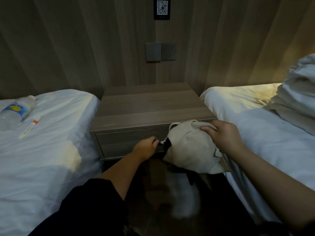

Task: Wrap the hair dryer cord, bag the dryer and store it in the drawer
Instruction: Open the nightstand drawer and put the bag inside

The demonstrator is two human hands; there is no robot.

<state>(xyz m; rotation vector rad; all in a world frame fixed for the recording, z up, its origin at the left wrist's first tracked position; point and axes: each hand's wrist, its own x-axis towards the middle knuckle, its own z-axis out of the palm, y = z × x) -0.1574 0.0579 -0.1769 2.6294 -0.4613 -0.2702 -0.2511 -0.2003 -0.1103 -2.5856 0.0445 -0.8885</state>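
Note:
A beige drawstring bag [189, 147] hangs in front of the nightstand's right side, bulging with the hair dryer inside; a black part of the dryer [167, 143] shows at the bag's mouth. My right hand [225, 137] grips the bag from the top right. My left hand [147, 147] reaches to the front of the closed drawer [126, 142], its fingers curled at the drawer's middle just left of the bag. What the fingers hold there is hidden.
The wooden nightstand [150, 106] stands between two white beds. On the left bed [42, 150] lie a water bottle [15, 111] and a thin white tube [29, 127]. Folded bedding [296, 94] is piled on the right bed. A wall socket [168, 51] sits above.

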